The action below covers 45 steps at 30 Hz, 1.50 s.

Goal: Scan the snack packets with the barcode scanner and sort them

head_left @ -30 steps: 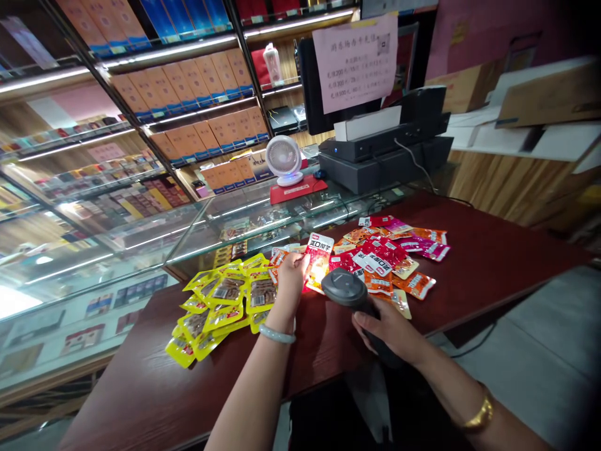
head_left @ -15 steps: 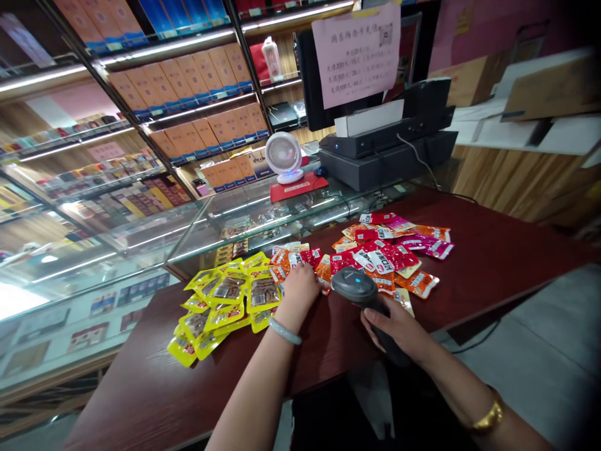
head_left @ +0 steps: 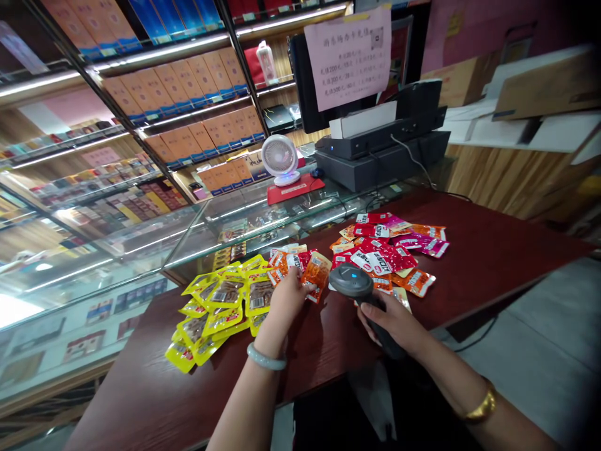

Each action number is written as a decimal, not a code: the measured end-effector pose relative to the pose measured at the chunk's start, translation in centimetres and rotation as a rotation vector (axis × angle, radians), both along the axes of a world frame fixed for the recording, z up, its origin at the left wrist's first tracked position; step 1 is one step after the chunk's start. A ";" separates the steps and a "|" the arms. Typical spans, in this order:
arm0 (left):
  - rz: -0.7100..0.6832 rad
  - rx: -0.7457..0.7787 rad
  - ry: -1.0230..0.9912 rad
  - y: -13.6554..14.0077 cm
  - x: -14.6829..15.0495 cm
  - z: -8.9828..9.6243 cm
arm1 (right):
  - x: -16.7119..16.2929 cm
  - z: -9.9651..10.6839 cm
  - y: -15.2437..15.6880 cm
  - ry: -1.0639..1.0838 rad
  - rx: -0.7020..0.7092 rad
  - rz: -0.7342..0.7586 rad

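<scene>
My left hand [head_left: 290, 297] is closed on the edge of an orange snack packet [head_left: 316, 274], holding it tilted up above the table. Behind that hand lie a few red and orange packets [head_left: 280, 260]. Yellow snack packets [head_left: 224, 319] with clear windows are heaped to its left. In my right hand [head_left: 387, 318] is a dark handheld barcode scanner [head_left: 351, 282], gripped by its handle, its head pointing toward the orange packet and a small blue light on top. A pile of red, orange and purple packets [head_left: 382, 257] spreads behind the scanner.
The packets lie on a dark red wooden table [head_left: 493, 238]. Beyond it stand a glass display counter [head_left: 188, 241], a small white fan [head_left: 280, 160] and a cash register [head_left: 375, 163] under a monitor with a pink paper sign [head_left: 348, 59]. Shelves of boxes [head_left: 178, 88] rise behind.
The orange packet has been raised from the table in my left hand, which has shifted slightly left. The scanner stays in my right hand, nearly unmoved.
</scene>
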<state>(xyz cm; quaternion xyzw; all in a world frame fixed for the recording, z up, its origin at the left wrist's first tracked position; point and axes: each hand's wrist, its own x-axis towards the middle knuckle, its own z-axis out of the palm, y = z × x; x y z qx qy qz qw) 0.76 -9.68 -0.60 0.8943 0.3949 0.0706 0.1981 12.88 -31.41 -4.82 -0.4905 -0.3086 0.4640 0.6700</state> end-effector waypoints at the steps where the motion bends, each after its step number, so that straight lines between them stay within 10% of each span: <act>1: -0.012 -0.006 -0.016 -0.1 -0.2 -0.1 | -0.1 0.3 0.1 0.000 0.000 -0.006; 13: -0.201 -0.217 -0.364 -1.4 4.9 -1.1 | 0.2 0.8 -0.2 0.031 0.046 -0.085; 16: -0.329 -0.049 -0.368 -0.8 6.4 -0.8 | 0.1 0.6 -0.5 0.033 0.021 -0.086; 21: -0.133 0.438 -0.004 3.3 5.2 0.3 | 0.0 0.0 -0.6 0.022 0.000 -0.060; 25: -0.104 0.444 0.214 5.4 4.1 0.0 | -0.1 -0.4 -0.4 0.017 -0.018 -0.043; 45: -0.077 0.523 -0.033 3.5 0.8 0.4 | 0.3 1.4 0.6 -0.060 0.013 -0.029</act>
